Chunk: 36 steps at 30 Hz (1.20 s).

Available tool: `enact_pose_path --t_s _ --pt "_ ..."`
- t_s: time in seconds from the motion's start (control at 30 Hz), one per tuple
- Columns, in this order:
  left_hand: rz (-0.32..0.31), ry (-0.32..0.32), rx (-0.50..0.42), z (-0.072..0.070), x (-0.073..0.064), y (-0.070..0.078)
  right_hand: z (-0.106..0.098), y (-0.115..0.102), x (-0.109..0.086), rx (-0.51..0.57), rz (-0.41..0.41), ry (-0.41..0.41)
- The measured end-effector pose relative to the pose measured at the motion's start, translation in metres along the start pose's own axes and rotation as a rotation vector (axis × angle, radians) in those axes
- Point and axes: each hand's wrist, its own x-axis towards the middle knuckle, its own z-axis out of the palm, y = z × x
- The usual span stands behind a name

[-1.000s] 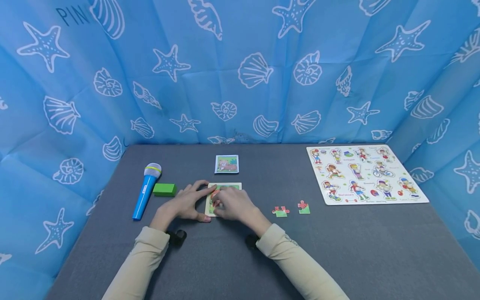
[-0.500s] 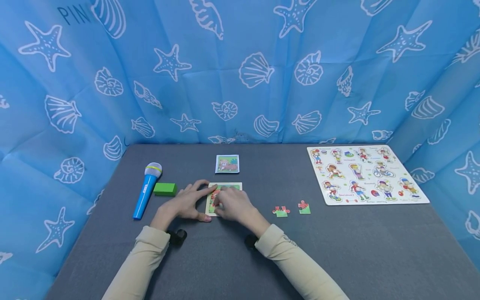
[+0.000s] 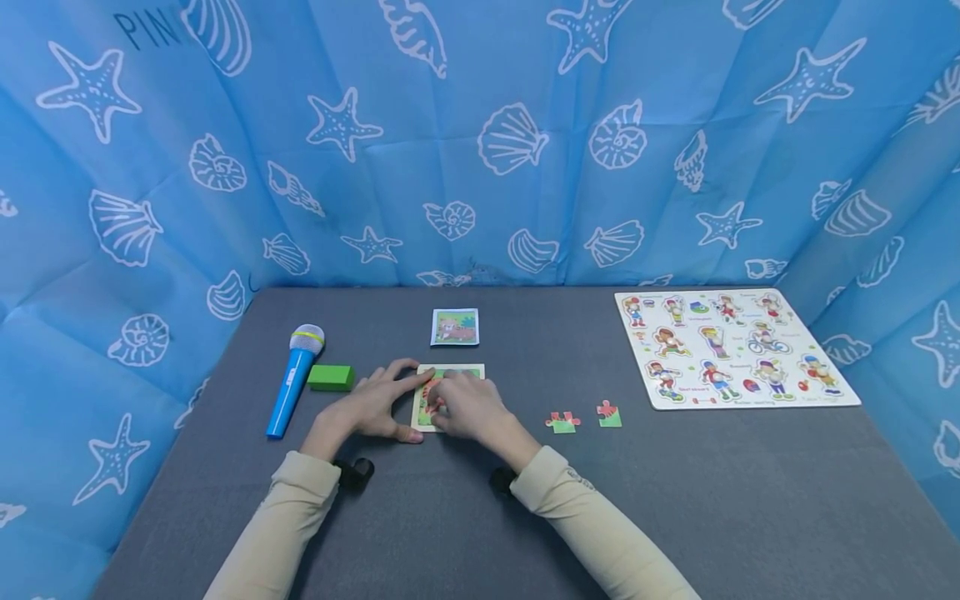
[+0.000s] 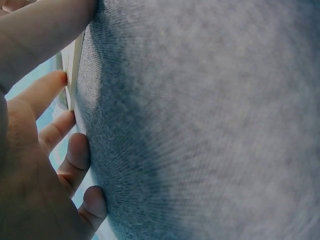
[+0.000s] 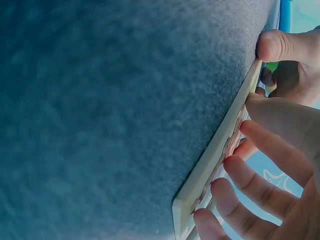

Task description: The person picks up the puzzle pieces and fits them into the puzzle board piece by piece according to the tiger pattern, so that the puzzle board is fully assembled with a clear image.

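A small framed jigsaw puzzle board (image 3: pixel 421 417) with red and green artwork lies flat between both hands. My left hand (image 3: pixel 378 407) steadies its left side with fingers spread, thumb at the near corner and index finger across the top. In the left wrist view, fingertips touch the board's pale edge (image 4: pixel 75 75). My right hand (image 3: pixel 471 408) bends over the board, thumb and index finger at a red puzzle piece (image 5: pixel 237 132); the palm hides much of the picture. Two loose puzzle pieces, one wider (image 3: pixel 562 423) and one narrower (image 3: pixel 610 416), lie to the right.
Left of the hands are a green block (image 3: pixel 331 378) and a blue toy microphone (image 3: pixel 292 383). Behind the puzzle lies a small picture card (image 3: pixel 454 328). A large white sports puzzle board (image 3: pixel 731 367) sits at the back right of the grey table (image 3: pixel 712 500), before a blue curtain (image 3: pixel 450 133).
Both hands stay in place over the puzzle board. The right fingers shift only slightly at the red piece; the loose pieces have not moved.
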Motion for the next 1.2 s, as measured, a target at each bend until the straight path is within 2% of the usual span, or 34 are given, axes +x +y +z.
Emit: enact_pose_path --t_s 0.43,0.7,0.9,1.2 --pt "0.006 0.010 -0.004 0.001 0.001 -0.001 0.001 0.002 -0.005 -0.018 -0.007 -0.006" --pt "-0.004 0.005 -0.006 0.001 0.001 -0.002 0.001 0.003 -0.008 -0.080 -0.060 -0.053" --pt "0.003 0.011 0.006 0.003 0.002 -0.004 -0.004 0.009 -0.013 0.018 -0.063 -0.084" --pt "-0.005 0.002 0.002 0.002 0.002 -0.004 -0.016 0.031 -0.030 0.106 -0.053 -0.054"
